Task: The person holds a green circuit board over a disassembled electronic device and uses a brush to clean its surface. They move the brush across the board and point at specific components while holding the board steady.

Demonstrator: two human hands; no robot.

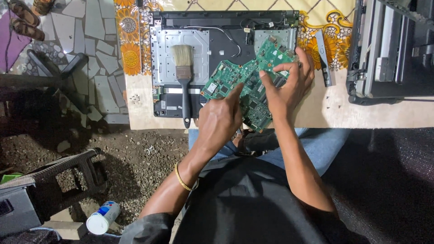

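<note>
A green circuit board [235, 77] is held tilted above an opened black laptop base [181, 49] on the table. My right hand [289, 83] grips the board along its right side, thumb on top. With its index finger stretched out, my left hand [219, 119] touches the middle of the board; a gold bangle is on that wrist. A paintbrush [184, 81] with pale bristles and a black handle lies on the laptop base, left of the board.
The table edge [343, 122] runs just in front of my lap. A dark machine [389, 49] stands at the right. A thin black strip [323, 58] lies beside it. On the ground at left are a plastic chair [54, 180], a white can [103, 218] and a black stand [49, 77].
</note>
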